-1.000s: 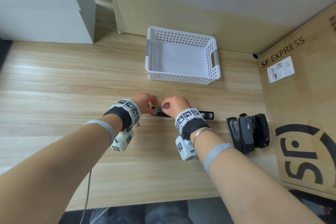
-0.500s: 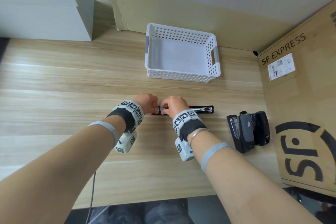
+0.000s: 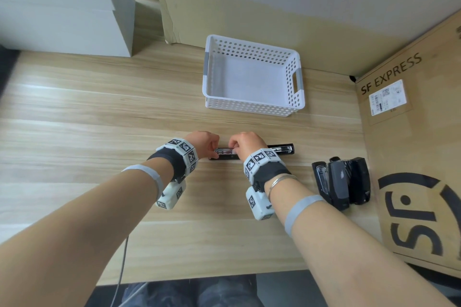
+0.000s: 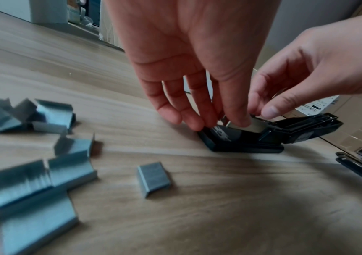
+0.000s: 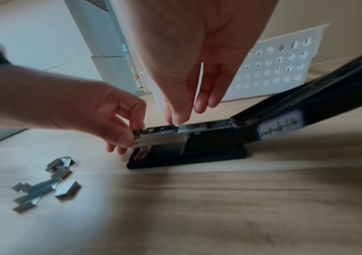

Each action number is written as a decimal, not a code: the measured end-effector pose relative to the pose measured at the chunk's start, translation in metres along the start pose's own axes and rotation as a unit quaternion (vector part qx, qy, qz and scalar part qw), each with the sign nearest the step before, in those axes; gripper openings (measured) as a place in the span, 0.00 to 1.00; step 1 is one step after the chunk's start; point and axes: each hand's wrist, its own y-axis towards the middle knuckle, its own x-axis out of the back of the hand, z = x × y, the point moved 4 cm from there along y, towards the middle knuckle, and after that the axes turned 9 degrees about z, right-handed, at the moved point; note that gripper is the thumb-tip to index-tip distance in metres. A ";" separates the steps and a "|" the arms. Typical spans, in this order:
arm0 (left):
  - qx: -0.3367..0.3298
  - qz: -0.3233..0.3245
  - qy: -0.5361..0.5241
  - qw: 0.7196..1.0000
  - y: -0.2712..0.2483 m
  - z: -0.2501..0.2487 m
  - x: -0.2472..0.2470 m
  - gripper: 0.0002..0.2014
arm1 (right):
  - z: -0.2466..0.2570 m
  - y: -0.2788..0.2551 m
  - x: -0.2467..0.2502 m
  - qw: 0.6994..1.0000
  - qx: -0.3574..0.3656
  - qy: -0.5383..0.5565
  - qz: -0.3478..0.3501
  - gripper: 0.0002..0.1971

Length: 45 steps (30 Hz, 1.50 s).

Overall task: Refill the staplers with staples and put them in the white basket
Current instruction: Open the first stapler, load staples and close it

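Right hand [image 3: 245, 143] has its fingertips pinched on a staple strip [image 5: 189, 129], settling it into the metal channel of the open stapler [image 3: 252, 152] mid-table, while my left hand [image 3: 204, 143] grips the front tip. Not much has shifted in the last second, so loading isn't finished. Loose shiny staples [image 4: 45, 155] nearby; perforated white basket [image 3: 296, 104] sits empty behind, glossy black spare staplers [image 3: 341, 182] on the right.

The black stapler [image 3: 252, 152] lies flat on the table, lid swung fully open and metal channel exposed — loose staple strips [image 4: 45, 172] are scattered beside it, two more black staplers [image 3: 341, 182] stand to its right, and the white basket [image 3: 254, 107] sits empty beyond.
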 end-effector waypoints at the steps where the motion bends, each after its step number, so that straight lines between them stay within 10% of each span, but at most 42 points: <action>1: 0.000 0.009 -0.001 1.000 -0.001 0.001 0.001 0.13 | -0.001 0.000 0.002 1.000 0.002 0.008 -0.005 0.12; 24: 0.115 0.046 0.106 0.987 -0.044 0.072 0.004 0.13 | 0.035 0.000 -0.008 0.999 0.019 -0.001 -0.030 0.11; 45: 0.004 -0.094 -0.121 0.988 -0.035 0.039 0.022 0.11 | 0.033 -0.005 -0.004 0.996 0.041 0.063 -0.043 0.09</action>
